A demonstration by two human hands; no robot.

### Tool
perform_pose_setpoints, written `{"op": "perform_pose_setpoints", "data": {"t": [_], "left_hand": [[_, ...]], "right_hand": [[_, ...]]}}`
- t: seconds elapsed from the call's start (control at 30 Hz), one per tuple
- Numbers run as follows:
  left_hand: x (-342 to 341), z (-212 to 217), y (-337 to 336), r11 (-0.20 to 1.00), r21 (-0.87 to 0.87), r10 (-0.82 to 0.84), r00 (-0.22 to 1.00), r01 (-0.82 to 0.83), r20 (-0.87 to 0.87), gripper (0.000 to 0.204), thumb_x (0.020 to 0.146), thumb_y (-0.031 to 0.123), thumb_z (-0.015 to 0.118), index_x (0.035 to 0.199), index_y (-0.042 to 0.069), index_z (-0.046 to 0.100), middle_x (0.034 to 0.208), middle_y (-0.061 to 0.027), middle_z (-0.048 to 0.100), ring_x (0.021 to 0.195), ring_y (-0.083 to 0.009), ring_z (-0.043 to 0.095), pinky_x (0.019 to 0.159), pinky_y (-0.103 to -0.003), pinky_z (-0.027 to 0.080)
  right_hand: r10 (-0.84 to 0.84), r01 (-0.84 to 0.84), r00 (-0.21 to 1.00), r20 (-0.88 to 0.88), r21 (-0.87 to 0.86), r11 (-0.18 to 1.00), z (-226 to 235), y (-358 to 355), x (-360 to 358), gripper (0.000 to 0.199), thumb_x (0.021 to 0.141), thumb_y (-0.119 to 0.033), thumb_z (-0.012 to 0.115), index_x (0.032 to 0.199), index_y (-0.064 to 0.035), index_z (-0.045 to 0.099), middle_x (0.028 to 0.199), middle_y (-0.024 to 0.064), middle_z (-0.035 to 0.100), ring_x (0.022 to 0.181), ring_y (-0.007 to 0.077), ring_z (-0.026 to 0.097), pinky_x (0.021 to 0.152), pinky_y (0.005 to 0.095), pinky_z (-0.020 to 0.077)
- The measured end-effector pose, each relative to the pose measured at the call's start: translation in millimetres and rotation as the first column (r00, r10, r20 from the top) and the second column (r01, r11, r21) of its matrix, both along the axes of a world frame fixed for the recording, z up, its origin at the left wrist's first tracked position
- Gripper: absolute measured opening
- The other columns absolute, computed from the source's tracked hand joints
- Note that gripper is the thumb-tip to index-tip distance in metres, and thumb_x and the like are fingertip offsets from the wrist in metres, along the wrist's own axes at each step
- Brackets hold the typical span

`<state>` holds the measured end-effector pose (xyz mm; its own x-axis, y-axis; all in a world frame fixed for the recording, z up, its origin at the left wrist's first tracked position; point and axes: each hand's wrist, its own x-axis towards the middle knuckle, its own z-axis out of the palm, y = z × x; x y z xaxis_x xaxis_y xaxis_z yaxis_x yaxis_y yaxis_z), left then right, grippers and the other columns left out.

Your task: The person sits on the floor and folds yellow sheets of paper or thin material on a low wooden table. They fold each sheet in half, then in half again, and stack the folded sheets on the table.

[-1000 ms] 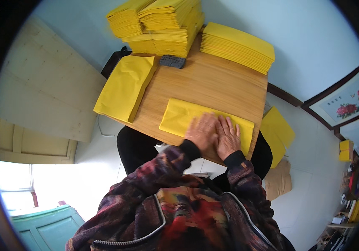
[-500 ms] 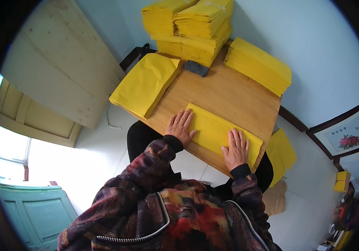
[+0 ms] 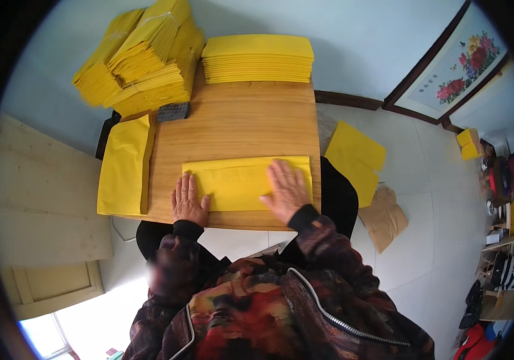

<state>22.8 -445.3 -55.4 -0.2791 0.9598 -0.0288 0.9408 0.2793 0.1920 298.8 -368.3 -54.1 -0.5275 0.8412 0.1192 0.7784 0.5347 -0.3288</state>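
Note:
A folded yellow paper sheet (image 3: 233, 185) lies flat along the near edge of the wooden table. My left hand (image 3: 189, 201) rests at its left end, fingers stretched out and pointing away from me. Near the right end, my right hand (image 3: 285, 191) lies on the sheet with its fingers extended, slightly blurred, the fingertips close to the far folded edge. Neither hand grips anything. To the left of my left hand is a thick yellow paper stack (image 3: 124, 165).
The wooden table (image 3: 251, 120) also holds tied bundles of yellow paper (image 3: 149, 57), a neat yellow stack (image 3: 258, 58) and a dark grey block (image 3: 173, 111). Yellow paper (image 3: 356, 159) and brown paper (image 3: 385, 219) lie on the floor at the right. A framed flower picture (image 3: 455, 66) stands by the wall.
The whole view has swung round, so the table now appears squarer and farther left. Both hands stay on the folded sheet; my right hand has moved to nearer its far edge.

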Motion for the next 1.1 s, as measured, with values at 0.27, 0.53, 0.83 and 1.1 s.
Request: {"op": "perform_pose_setpoints", "data": {"t": [0.27,0.53,0.83,1.1], "left_hand": [[2.3,-1.3,-3.1,0.997,0.083,-0.006,1.000,0.007,-0.006,0.073,0.093,0.043,0.051,0.153,0.010,0.027,0.161,-0.0092,0.023,0.148,-0.0287,0.022,0.119,-0.048,0.018],[2.9,0.1,-0.1,0.998,0.064,0.016,1.000,-0.016,0.000,0.073,0.091,0.044,0.055,0.150,0.008,0.032,0.160,-0.0090,0.026,0.147,-0.0284,0.024,0.118,-0.046,0.019],[5.1,1.1,-3.8,0.994,0.112,-0.001,1.000,0.002,-0.002,0.071,0.093,0.046,0.052,0.150,0.009,0.032,0.160,-0.0089,0.026,0.147,-0.0282,0.024,0.118,-0.046,0.019],[4.8,3.0,0.8,0.998,0.050,0.027,1.000,-0.028,0.011,0.072,0.092,0.046,0.053,0.151,0.010,0.031,0.160,-0.0080,0.025,0.147,-0.0265,0.023,0.119,-0.046,0.017]], "right_hand": [[-0.162,0.158,0.983,0.086,0.047,0.986,30.9,4.4,37.6,0.077,0.091,-0.040,0.061,0.150,-0.0038,0.029,0.160,0.0148,0.021,0.149,0.0297,0.016,0.117,0.0554,0.0141],[0.250,-0.250,0.968,0.027,0.012,0.968,6.9,-14.0,-86.4,0.073,0.089,-0.043,0.061,0.147,-0.0059,0.036,0.158,0.0097,0.027,0.147,0.0269,0.020,0.118,0.0529,0.0160],[-0.146,0.182,0.949,0.280,-0.109,0.977,34.7,4.7,39.8,0.080,0.090,-0.044,0.060,0.152,-0.0056,0.028,0.161,0.0113,0.020,0.150,0.0278,0.014,0.119,0.0529,0.0129],[0.228,-0.212,0.963,0.144,-0.119,0.970,15.6,-15.3,-71.9,0.078,0.091,-0.050,0.058,0.151,-0.0076,0.030,0.162,0.0089,0.019,0.150,0.0265,0.013,0.119,0.0540,0.0094]]}}
